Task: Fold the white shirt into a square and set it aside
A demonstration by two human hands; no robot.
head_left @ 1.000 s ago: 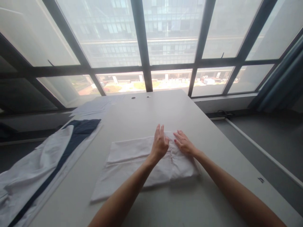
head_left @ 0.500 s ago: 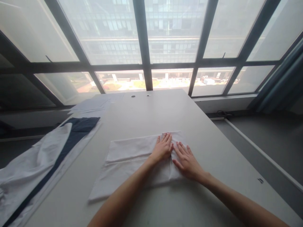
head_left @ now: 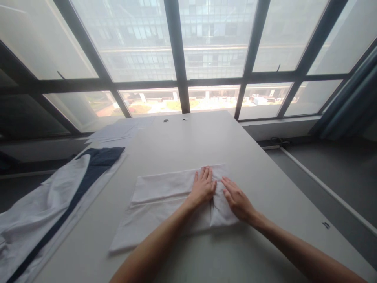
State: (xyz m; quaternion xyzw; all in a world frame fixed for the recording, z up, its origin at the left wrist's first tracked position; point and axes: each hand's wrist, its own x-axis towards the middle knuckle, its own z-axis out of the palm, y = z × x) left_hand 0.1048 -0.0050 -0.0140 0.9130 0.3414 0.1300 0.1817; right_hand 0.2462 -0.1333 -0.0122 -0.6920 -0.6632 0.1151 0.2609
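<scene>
A folded white cloth [head_left: 165,186] lies across the near part of the white table [head_left: 188,145], with creases running along it and a folded-over section at its right end. My left hand [head_left: 204,186] rests flat on the cloth beside that fold, fingers stretched out and pointing away from me. At the right end of the cloth is my right hand [head_left: 238,200], tilted on its edge with its fingers extended and close together. Its fingertips touch the folded section. Neither hand grips anything. My left forearm hides part of the cloth's lower edge.
White and dark navy fabric [head_left: 97,163] is heaped along the table's left side. Behind it lie flat pale sheets [head_left: 118,129]. Two round holes are near the far edge, below large windows. A small dark mark [head_left: 326,225] sits near the right edge.
My right hand has turned from lying flat with spread fingers onto its edge, fingers drawn together, and shifted slightly right. My left hand stays almost in place.
</scene>
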